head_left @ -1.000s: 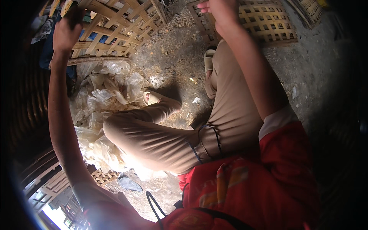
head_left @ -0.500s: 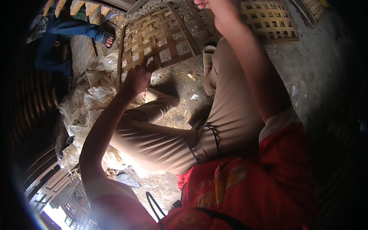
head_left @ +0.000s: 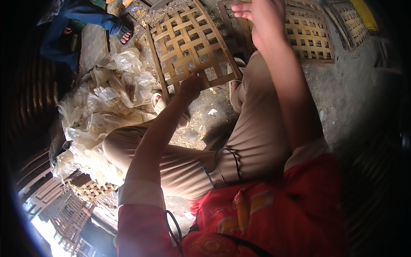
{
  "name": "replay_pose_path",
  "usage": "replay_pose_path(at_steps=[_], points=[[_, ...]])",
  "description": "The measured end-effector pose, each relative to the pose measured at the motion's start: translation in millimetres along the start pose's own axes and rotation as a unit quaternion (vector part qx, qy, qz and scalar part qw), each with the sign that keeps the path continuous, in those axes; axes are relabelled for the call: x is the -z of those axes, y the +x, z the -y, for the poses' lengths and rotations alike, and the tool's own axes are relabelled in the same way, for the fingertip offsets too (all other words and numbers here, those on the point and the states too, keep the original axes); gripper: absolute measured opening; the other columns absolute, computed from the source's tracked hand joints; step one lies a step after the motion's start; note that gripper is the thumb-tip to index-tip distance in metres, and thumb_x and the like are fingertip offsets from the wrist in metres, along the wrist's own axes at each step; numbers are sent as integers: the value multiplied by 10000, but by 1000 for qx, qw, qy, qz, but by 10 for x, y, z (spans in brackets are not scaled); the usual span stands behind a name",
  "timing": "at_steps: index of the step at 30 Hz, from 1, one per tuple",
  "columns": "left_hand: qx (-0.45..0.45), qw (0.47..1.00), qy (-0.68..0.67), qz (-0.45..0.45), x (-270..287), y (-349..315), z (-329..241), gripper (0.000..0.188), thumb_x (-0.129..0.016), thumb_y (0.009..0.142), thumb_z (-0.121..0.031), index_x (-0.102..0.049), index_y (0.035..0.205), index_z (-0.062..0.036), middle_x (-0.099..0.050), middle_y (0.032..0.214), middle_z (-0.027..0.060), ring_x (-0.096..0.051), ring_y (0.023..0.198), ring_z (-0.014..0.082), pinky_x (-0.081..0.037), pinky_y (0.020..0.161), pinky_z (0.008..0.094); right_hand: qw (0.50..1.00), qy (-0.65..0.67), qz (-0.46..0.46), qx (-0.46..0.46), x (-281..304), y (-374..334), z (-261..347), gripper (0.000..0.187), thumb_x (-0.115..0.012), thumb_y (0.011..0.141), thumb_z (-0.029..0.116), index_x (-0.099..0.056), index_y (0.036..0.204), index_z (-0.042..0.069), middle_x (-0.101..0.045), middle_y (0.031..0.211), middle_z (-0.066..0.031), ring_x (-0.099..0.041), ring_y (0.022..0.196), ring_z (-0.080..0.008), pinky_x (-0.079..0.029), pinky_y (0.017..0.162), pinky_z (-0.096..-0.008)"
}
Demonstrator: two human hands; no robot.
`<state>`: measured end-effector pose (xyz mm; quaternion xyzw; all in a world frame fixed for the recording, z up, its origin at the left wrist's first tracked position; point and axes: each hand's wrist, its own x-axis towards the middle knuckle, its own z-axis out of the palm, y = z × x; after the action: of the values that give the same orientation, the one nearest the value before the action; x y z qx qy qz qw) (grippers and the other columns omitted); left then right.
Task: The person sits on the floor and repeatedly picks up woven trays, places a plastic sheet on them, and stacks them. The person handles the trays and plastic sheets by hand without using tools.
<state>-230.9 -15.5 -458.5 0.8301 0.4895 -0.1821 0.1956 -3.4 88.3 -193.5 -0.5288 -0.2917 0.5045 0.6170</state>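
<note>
A woven bamboo rack with a wooden frame is in front of me, its slats crossing in an open lattice. My left hand is closed on the near edge of this rack. Some of its fingers are hidden behind the slats and the wrist. My right hand is raised at the top edge of the view, to the right of the rack and apart from it. Its visible fingers stretch out to the left with nothing between them. Part of that hand lies beyond the picture.
Crumpled clear plastic sheeting is heaped to my left. More woven racks lie beyond my right arm, and others lean at the far right. Another person's sandalled foot is at the far left. My sandals rest near the held rack.
My left hand has shifted to the right with the rack, which has turned so more of its lattice faces me. The right hand stays raised. The whole view has shifted slightly.
</note>
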Motion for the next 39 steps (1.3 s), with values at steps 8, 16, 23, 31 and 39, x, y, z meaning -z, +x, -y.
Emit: replay_pose_path(at_steps=[8, 16, 23, 31, 39], points=[[8, 995, -85, 54, 190, -186, 245, 545, -728, 796, -373, -572, 1183, -23, -558, 1251, 226, -609, 1103, 354, -519, 920, 454, 999, 6, 1, -34, -92, 29, -244, 249, -638, 883, 134, -481, 1072, 96, -579, 834, -71, -578, 585, -170, -475, 513, -277], [109, 993, -13, 40, 876, -627, 2369, 591, -676, 816, -479, -560, 1210, -53, -646, 1143, 175, -615, 1092, 340, -487, 934, 449, 997, -70, 41, 1, -17, 208, -371, 360, -693, 848, 134, -506, 1136, 24, -598, 932, -99, -633, 761, -228, -514, 712, -362], [276, 953, -25, 122, 497, -1597, 3323, 596, -782, 749, -371, -530, 1191, -62, -623, 1164, 166, -611, 1099, 319, -487, 921, 431, 996, -70, 44, -30, -16, 259, -189, 263, -672, 862, 128, -562, 1080, 31, -598, 935, -80, -625, 767, -219, -503, 729, -332], [231, 969, 60, 61, -1019, -1526, 2914, 642, -732, 776, -154, -461, 1357, -137, -653, 1158, 87, -616, 1124, 269, -435, 1003, 533, 984, -170, 43, 3, -210, 252, -222, 336, -658, 885, 127, -527, 1174, 16, -600, 952, -77, -611, 782, -193, -480, 744, -327], [318, 947, 52, 20, -780, -2111, 3418, 274, -587, 835, -134, -632, 1105, -146, -643, 1145, 138, -628, 1097, 316, -388, 1023, 529, 976, -208, 47, 35, -424, 215, -295, 392, -679, 870, 107, -499, 1198, -8, -603, 948, -116, -619, 699, -182, -491, 695, -323]])
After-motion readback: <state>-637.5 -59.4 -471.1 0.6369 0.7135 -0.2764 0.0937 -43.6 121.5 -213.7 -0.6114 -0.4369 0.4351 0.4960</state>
